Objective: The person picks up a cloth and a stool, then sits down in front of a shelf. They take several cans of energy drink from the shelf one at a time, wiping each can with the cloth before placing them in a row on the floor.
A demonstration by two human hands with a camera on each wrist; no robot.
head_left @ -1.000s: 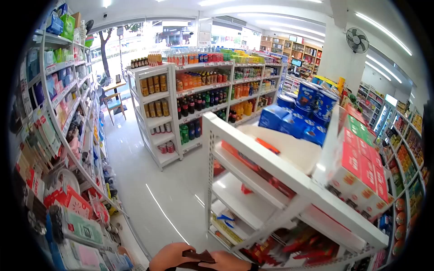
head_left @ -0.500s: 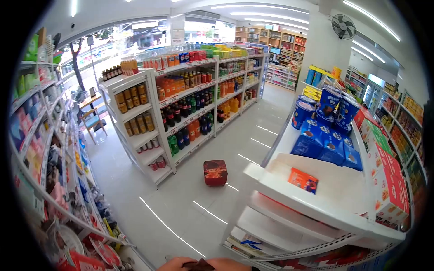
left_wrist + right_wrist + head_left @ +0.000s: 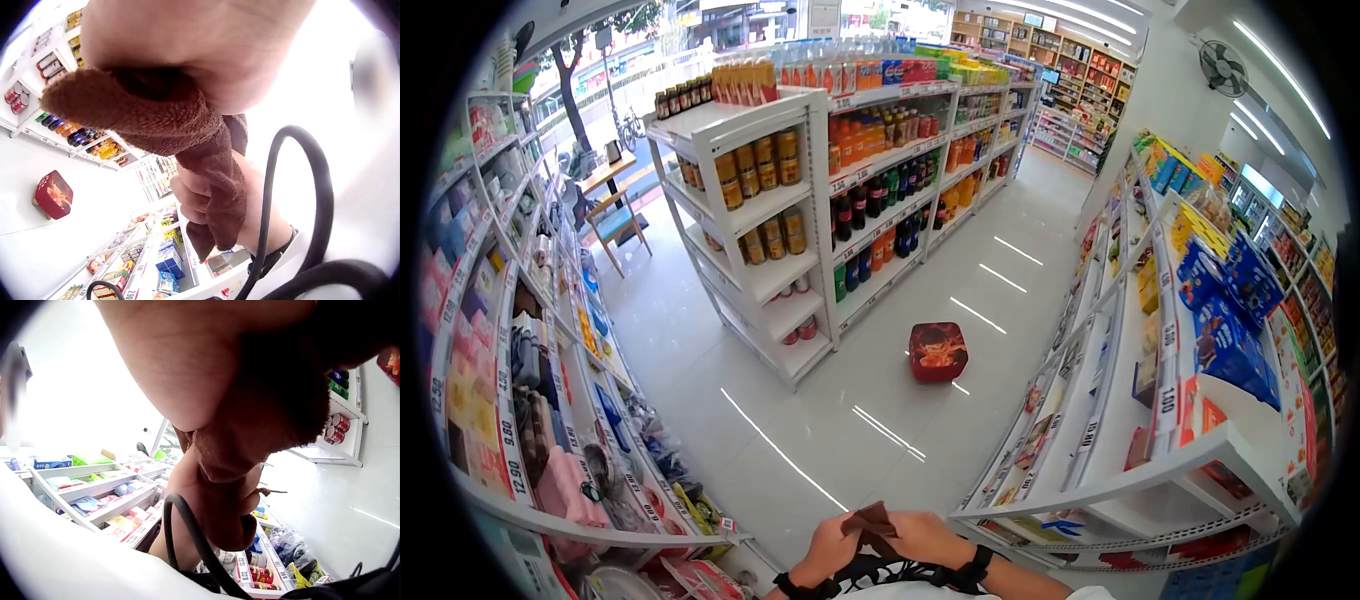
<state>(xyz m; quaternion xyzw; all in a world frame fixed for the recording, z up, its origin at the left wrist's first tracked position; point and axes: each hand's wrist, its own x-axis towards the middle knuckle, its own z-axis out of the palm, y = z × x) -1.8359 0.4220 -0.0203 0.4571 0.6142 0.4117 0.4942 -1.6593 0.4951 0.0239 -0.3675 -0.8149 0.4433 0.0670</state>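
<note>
A brown cloth [image 3: 870,522] with a fuzzy, towel-like surface is bunched between the two hands at the bottom of the head view. My left hand [image 3: 830,550] grips one side of it, and my right hand [image 3: 928,540] grips the other. Seen from the left wrist, the cloth [image 3: 215,181] hangs in twisted folds from the left hand [image 3: 194,50] down to the right hand [image 3: 194,194]. In the right wrist view the cloth [image 3: 275,425] is mostly in shadow under the right hand [image 3: 175,362]. Both wrists wear black bands.
A red-topped stool [image 3: 938,352] stands on the tiled floor ahead. Beyond it to the left is a white drinks shelf [image 3: 800,270]. Stocked shelves [image 3: 510,370] run along the left, and another rack [image 3: 1100,400] lines the right. A chair [image 3: 615,228] stands near the windows.
The view has moved forward past the right rack's near end, and the stool has come into sight. Both hands, still gripping the brown cloth, now show more fully at the bottom.
</note>
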